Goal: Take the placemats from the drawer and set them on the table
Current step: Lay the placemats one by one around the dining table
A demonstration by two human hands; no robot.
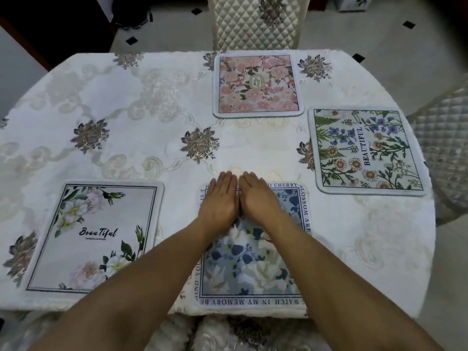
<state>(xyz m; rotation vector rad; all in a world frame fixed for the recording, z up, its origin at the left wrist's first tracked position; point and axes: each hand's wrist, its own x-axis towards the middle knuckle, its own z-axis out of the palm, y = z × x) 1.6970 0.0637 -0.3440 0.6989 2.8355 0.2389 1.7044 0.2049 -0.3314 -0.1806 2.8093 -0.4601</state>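
Observation:
Several square placemats lie flat on the table (141,102). A blue-flowered placemat (255,269) with lettering round its border sits at the near edge in front of me. My left hand (220,198) and my right hand (258,197) press flat on its far part, side by side, fingers straight and reaching just past its far edge. A white-flowered placemat (93,236) lies at the near left. A pink-flowered placemat (257,86) lies at the far side. A placemat with daisies and blue flowers (367,150) lies at the right.
The table wears a white embroidered cloth with grey flower motifs. A quilted chair (258,21) stands at the far side, another quilted chair (445,148) at the right, and a cushioned seat (222,333) below the near edge. The floor is pale tile.

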